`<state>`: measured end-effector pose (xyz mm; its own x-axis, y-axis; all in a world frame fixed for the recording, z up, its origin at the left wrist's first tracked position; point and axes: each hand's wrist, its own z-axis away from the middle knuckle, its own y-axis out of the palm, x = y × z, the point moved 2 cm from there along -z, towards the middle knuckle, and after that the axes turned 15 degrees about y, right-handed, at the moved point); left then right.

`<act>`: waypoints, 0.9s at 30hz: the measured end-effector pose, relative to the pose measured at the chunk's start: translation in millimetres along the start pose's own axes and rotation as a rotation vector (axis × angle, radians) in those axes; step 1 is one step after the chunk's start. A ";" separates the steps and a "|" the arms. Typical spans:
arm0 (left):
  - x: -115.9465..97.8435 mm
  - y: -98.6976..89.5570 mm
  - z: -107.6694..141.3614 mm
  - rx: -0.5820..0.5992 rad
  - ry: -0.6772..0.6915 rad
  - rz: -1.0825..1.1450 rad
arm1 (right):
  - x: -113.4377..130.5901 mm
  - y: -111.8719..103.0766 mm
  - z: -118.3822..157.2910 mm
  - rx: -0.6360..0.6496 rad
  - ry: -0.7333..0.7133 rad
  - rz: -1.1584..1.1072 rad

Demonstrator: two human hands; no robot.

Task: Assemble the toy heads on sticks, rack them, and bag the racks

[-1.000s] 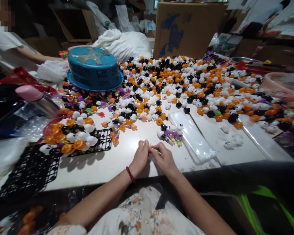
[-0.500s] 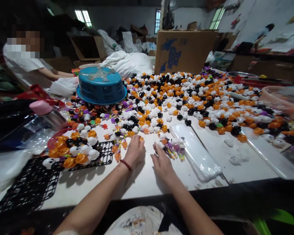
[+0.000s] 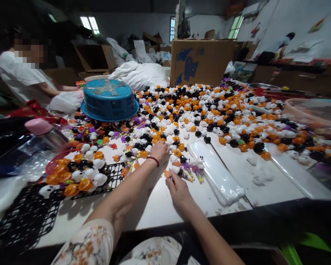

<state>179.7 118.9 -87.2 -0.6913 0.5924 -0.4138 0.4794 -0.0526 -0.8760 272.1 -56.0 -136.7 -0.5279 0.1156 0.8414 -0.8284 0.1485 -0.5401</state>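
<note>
A white table (image 3: 160,206) was strewn with a wide heap of orange, black and white toy heads (image 3: 209,106), with an upturned blue basket (image 3: 109,100) at its far left. The left hand (image 3: 160,150) reached into the heap's near edge, fingers curled down on the pieces, its grip hidden. The right hand (image 3: 179,190) lay just before it, pinching a small orange-topped pick (image 3: 168,174).

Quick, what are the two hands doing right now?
Left hand: reaching into the toy pile; grip cannot be told.
Right hand: pinching a small orange toy.
</note>
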 end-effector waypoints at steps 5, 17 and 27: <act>-6.3 6.2 -3.3 0.135 -0.023 -0.069 | -4.1 -16.1 7.6 0.000 -0.013 0.005; 4.3 -24.3 66.4 -0.019 -0.069 0.255 | 10.6 -25.7 11.2 -0.148 -0.179 -0.004; -26.7 -22.9 128.2 -0.306 -0.353 1.390 | 38.6 -33.6 24.4 -0.153 -0.305 0.077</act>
<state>117.9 1.2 -87.8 0.3408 -0.0173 -0.9400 0.9181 -0.2093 0.3367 275.0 -80.6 -85.7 -0.6385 -0.1632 0.7521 -0.7585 0.2990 -0.5791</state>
